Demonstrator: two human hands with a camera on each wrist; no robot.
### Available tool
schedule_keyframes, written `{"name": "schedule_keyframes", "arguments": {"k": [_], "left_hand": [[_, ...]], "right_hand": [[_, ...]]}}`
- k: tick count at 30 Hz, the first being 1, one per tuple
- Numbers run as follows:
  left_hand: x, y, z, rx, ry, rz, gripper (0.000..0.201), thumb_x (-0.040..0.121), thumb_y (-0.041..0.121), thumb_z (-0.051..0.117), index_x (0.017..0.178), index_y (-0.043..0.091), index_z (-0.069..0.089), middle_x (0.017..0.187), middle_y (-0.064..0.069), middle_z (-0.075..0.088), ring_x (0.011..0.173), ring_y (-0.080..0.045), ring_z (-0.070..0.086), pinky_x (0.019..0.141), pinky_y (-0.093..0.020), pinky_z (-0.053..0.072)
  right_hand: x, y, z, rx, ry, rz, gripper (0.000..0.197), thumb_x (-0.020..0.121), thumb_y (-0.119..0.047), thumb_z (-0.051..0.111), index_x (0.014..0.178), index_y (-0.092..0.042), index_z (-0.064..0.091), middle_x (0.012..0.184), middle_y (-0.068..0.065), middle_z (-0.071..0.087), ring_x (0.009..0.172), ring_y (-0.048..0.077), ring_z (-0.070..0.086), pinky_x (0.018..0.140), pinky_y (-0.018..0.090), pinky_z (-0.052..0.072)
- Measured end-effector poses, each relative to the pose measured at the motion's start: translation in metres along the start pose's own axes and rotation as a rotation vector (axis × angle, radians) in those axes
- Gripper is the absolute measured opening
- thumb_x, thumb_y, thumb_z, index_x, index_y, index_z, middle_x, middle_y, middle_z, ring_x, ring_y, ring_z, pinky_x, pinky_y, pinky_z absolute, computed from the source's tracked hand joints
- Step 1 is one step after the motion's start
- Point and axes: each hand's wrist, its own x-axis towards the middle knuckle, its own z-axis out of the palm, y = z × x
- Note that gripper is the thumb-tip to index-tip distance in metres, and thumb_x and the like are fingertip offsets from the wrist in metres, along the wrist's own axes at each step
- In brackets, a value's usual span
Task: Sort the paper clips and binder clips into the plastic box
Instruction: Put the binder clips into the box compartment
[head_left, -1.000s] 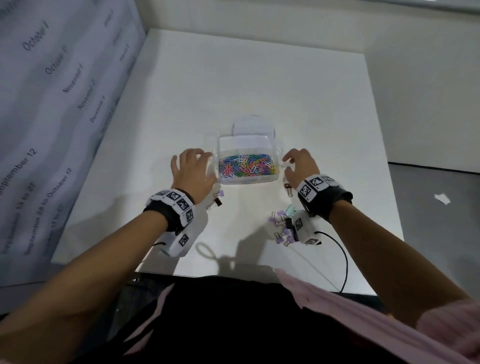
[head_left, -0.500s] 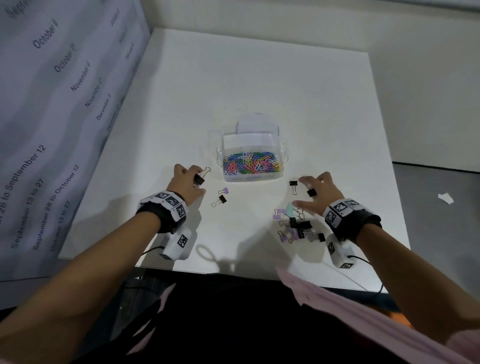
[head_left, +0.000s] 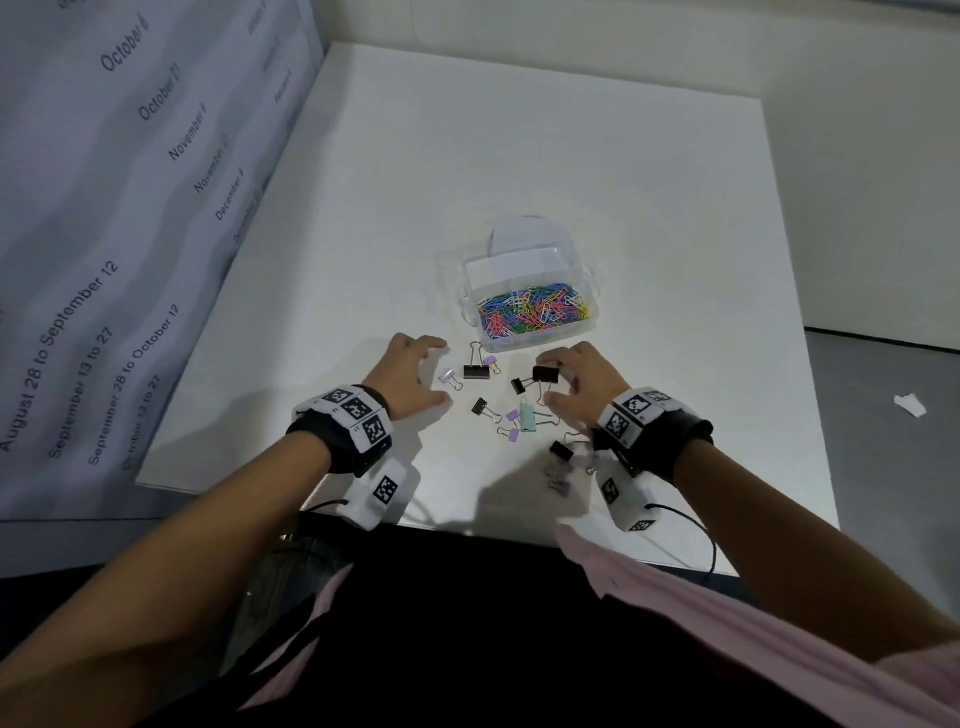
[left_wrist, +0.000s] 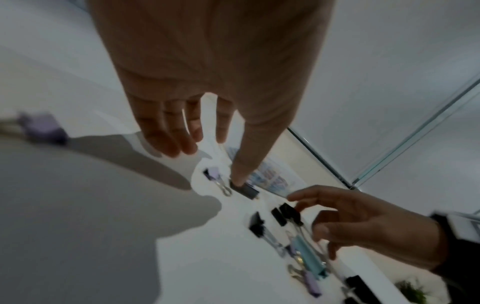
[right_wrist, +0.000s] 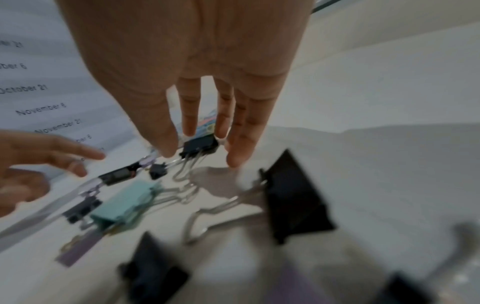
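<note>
Both hands hover low over the white table (head_left: 597, 156), palms down, with the scattered binder clips between and beneath them. The left hand (head_left: 410, 376) has its fingers spread and loosely bent, holding nothing; in the left wrist view its thumb tip seems to reach down toward a black binder clip (head_left: 476, 371) lying just beyond its fingertips, though contact cannot be confirmed. A small lilac clip (head_left: 450, 378) lies just beside that black one, nearer the left thumb. The right hand (head_left: 584, 384) is curled over another black binder clip (head_left: 545, 374); from the right wrist view its fingers (right_wrist: 189, 115) and thumb bracket the clip's body closely, but whether they actually pinch it is unclear. Between the two hands and slightly nearer the person lie a mint-green clip (head_left: 527, 420), more lilac ones and small black ones, and further clips sit under the right wrist. The clear plastic box (head_left: 592, 317) stands just past the fingertips of both hands, open, with a heap of coloured paper clips (head_left: 530, 312) filling its nearer compartment. A hanging sheet printed with dates (head_left: 104, 260) runs along beyond the left hand.
</note>
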Motion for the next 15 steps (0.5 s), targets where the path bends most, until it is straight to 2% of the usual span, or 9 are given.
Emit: {"name": "schedule_keyframes", "arguments": {"k": [3,6,7,10,13,15], "left_hand": [[-0.006,-0.02,-0.018,0.127,0.027,-0.093,0.082,0.064,0.025,0.081,0.135,0.022,0.04,0.129,-0.013,0.032,0.115,-0.031,0.048,0.098,-0.037,0.045],[-0.013,-0.037,-0.032,0.177,-0.024,-0.213,0.085,0.059,0.027,0.085,0.132,0.024,0.04,0.129,-0.012,0.032,0.116,-0.029,0.046,0.099,-0.037,0.045],[-0.016,-0.04,-0.035,0.159,-0.048,-0.246,0.083,0.06,0.025,0.085,0.13,0.024,0.042,0.128,-0.011,0.032,0.11,-0.028,0.05,0.097,-0.035,0.045],[-0.022,-0.045,-0.034,0.048,-0.084,-0.258,0.067,0.063,0.013,0.083,0.12,0.02,0.046,0.117,-0.007,0.032,0.075,-0.019,0.057,0.078,-0.027,0.045],[-0.025,-0.043,-0.019,0.033,-0.072,-0.199,0.055,0.068,0.003,0.078,0.114,0.013,0.05,0.111,-0.007,0.035,0.066,-0.015,0.055,0.068,-0.022,0.044],[-0.025,-0.038,-0.006,0.015,-0.045,-0.156,0.047,0.071,-0.002,0.073,0.112,0.008,0.053,0.106,-0.008,0.038,0.061,-0.009,0.051,0.059,-0.013,0.04]], "right_hand": [[-0.008,0.018,-0.017,-0.024,-0.002,0.047,0.057,0.073,-0.024,0.074,0.125,-0.022,0.051,0.116,0.01,0.044,0.096,0.016,0.045,0.088,0.023,0.035],[-0.022,0.038,-0.03,-0.055,-0.023,0.08,0.062,0.063,-0.034,0.083,0.117,-0.021,0.057,0.101,0.002,0.045,0.09,0.012,0.046,0.084,0.022,0.035],[-0.027,0.044,-0.032,-0.073,-0.039,0.094,0.061,0.061,-0.036,0.084,0.114,-0.022,0.059,0.097,0.001,0.047,0.084,0.011,0.048,0.081,0.022,0.037],[-0.043,0.059,-0.029,-0.086,-0.086,0.153,0.056,0.054,-0.041,0.086,0.102,-0.027,0.06,0.087,0.0,0.051,0.065,0.007,0.046,0.07,0.025,0.04],[-0.052,0.062,-0.017,-0.057,-0.115,0.179,0.055,0.05,-0.039,0.087,0.094,-0.029,0.056,0.081,-0.002,0.049,0.064,0.012,0.044,0.062,0.026,0.038],[-0.052,0.057,-0.007,-0.051,-0.134,0.146,0.052,0.053,-0.035,0.085,0.093,-0.029,0.053,0.083,-0.001,0.048,0.066,0.014,0.043,0.06,0.025,0.036]]}}
